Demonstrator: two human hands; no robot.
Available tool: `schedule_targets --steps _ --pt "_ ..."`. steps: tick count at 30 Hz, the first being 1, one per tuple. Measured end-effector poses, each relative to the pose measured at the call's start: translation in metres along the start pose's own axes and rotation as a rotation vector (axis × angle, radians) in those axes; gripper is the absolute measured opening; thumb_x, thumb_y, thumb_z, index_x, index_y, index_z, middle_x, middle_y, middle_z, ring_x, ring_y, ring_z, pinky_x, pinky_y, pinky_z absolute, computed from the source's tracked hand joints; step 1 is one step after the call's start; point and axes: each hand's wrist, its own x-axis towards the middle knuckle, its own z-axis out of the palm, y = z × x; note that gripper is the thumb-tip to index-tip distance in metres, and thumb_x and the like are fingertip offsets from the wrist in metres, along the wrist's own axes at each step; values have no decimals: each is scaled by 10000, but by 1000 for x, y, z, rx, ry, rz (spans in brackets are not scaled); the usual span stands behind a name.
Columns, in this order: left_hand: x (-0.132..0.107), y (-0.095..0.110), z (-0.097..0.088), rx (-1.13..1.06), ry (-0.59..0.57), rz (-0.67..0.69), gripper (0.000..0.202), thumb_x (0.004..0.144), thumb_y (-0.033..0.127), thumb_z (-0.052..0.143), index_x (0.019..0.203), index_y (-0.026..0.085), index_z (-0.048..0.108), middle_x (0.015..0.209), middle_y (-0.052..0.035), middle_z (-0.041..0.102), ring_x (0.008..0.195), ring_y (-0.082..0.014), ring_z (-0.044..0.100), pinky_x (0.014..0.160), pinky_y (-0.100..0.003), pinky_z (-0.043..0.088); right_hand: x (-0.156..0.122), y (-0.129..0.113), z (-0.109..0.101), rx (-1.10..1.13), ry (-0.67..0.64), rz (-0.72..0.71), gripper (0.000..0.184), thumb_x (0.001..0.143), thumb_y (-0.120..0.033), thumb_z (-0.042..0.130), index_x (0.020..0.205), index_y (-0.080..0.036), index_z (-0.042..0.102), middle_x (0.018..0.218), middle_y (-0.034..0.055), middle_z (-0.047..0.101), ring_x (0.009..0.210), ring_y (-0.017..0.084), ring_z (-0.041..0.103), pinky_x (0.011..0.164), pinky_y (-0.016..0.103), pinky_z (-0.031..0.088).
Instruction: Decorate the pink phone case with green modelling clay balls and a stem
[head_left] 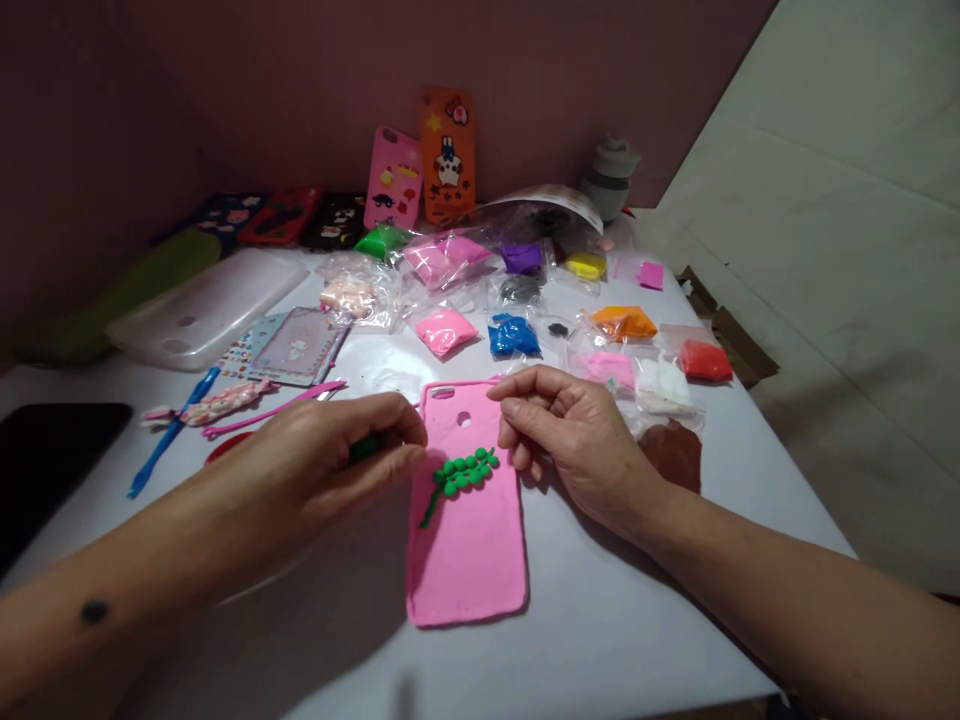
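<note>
A pink clay-covered phone case (469, 560) lies flat on the white table before me, its round hole towards the far end. Across its middle runs a green clay sprig (465, 473), a thin stem with small balls in rows. My left hand (367, 450) is at the case's left edge, thumb and forefinger nearly together; what they hold, if anything, is hidden. By the upper right edge, my right hand (562, 425) has its fingers curled and thumb against the forefinger, with nothing clearly visible between them. Something green shows partly behind my left hand.
Bagged clay, such as a blue packet (514, 335) and an orange packet (624, 322), spreads behind the case. To the left lie a blue modelling tool (172, 435), a pink tool (274, 408) and a clear case (210, 305). Decorated cases (448, 155) lean on the wall.
</note>
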Motion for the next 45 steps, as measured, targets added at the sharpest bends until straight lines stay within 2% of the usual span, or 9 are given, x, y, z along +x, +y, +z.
schedule_targets --steps 4,9,14,18,26,31,37,40,45 --pt "-5 1 -7 -119 15 51 212 984 375 560 983 246 728 715 10 706 622 -169 641 512 -208 470 -3 -1 2 -62 30 -86 64 883 -229 694 922 -178 700 636 -61 635 466 66 518 426 191 410" --pt "-11 5 -4 -374 -89 2 182 1008 346 609 1166 318 694 891 -1 785 837 -211 736 765 -264 596 -13 -3 4 -226 5 -356 80 931 -177 654 858 -187 687 706 -39 646 589 80 567 538 207 464" --pt "-8 18 5 -655 -269 -71 187 911 426 723 1063 329 676 712 18 683 597 -187 659 584 -275 571 -26 -4 10 -434 -71 -751 126 910 -101 680 1019 -143 726 802 7 683 690 110 623 632 229 523" --pt "-9 21 11 -661 -250 -70 252 918 428 724 1148 336 677 743 12 702 618 -184 670 577 -258 563 -29 -3 15 -577 -116 -894 192 889 -96 691 1069 -147 733 845 45 720 711 141 654 656 266 556" --pt "-11 23 15 -587 -197 -146 341 884 360 717 1208 266 670 755 -14 741 585 -192 662 511 -259 537 -33 2 19 -608 -51 -788 109 967 -135 678 974 -212 755 852 42 771 761 173 711 718 304 593" --pt "-8 21 18 -526 -35 -67 125 810 253 745 922 214 703 868 -34 759 790 -177 705 667 -237 579 -31 2 17 -576 -48 -807 66 976 -139 722 972 -143 788 830 73 783 739 159 718 707 266 587" --pt "-11 21 26 -543 -20 -131 179 832 379 701 847 203 671 597 21 653 489 -130 568 453 -223 466 -31 2 20 -617 -17 -793 127 944 -83 671 859 -132 752 758 52 728 681 137 667 653 247 545" --pt "-10 23 25 -539 -18 -128 174 832 372 683 819 200 656 551 43 612 448 -116 545 426 -208 449 -33 0 23 -541 -4 -622 144 892 -99 651 787 -170 719 737 22 698 665 132 631 634 259 513" --pt "-10 23 20 -412 -3 -85 136 888 325 658 870 192 680 627 30 663 524 -111 583 478 -190 476 -29 -7 21 -127 -96 -55 163 883 -273 726 749 -191 681 640 -34 626 534 93 555 504 217 449"
